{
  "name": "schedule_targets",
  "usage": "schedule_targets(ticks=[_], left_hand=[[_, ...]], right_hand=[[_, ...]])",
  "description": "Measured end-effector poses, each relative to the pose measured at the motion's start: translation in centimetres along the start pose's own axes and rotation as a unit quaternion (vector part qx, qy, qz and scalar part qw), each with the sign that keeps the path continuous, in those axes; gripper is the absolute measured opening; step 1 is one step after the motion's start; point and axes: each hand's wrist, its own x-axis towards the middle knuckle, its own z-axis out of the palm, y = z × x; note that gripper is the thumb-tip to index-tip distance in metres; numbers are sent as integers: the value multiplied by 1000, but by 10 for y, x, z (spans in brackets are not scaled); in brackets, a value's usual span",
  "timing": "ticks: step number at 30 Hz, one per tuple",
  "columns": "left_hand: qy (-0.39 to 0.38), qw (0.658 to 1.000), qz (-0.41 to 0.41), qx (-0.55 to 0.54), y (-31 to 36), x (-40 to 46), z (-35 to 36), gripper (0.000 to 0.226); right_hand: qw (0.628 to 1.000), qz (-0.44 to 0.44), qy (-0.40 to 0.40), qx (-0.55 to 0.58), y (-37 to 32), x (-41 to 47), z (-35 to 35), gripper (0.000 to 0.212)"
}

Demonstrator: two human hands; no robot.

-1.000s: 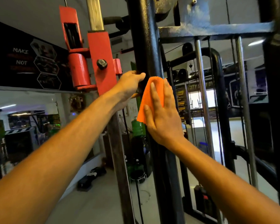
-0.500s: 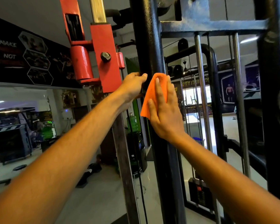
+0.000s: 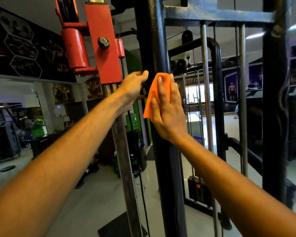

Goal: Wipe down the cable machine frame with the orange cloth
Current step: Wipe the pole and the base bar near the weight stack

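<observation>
A black upright post of the cable machine frame (image 3: 152, 41) runs from top to bottom through the middle of the head view. My right hand (image 3: 167, 110) lies flat with straight fingers on the orange cloth (image 3: 152, 98) and presses it against that post. My left hand (image 3: 135, 86) reaches to the left side of the same post at about the same height, its fingers curled round the post's edge and partly hidden behind it.
A red sliding pulley carriage (image 3: 101, 43) sits on a steel column (image 3: 125, 159) just left of the post. Chrome guide rods (image 3: 206, 93), a black crossbar (image 3: 217, 15) and another black upright (image 3: 274, 100) stand to the right. A weight stack (image 3: 199, 192) sits low behind.
The view has shifted slightly, so the frame sits lower in the picture. Both hands stay on the post, the right hand still pressing the cloth at about the same spot.
</observation>
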Motion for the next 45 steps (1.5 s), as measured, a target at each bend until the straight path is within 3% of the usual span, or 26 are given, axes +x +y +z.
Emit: schedule_targets(ticks=[8, 16, 20, 26, 32, 35, 42, 45], left_hand=[[-2, 1000, 13, 2, -26, 2, 0, 27], [-16, 1000, 20, -18, -26, -4, 0, 19], [4, 999, 37, -22, -35, -5, 5, 27], [12, 1000, 5, -29, -54, -22, 15, 35], [10, 999, -15, -36, -59, -35, 22, 22], [17, 999, -21, -35, -60, -37, 22, 26], [15, 998, -38, -52, -82, -49, 28, 40], [15, 998, -45, -51, -86, -55, 28, 38]], right_hand=[[999, 16, -33, -7, 23, -105, 13, 73], [1000, 8, 0, -9, 4, -26, 5, 70], [1000, 3, 12, -23, 8, -52, 11, 71], [999, 10, -40, -32, 27, -135, 17, 78], [1000, 24, -16, -2, 11, -71, 7, 70], [1000, 27, -2, -3, 10, -64, 11, 70], [998, 35, -47, -30, 34, -175, 25, 74], [998, 29, -50, -28, 33, -180, 24, 74]])
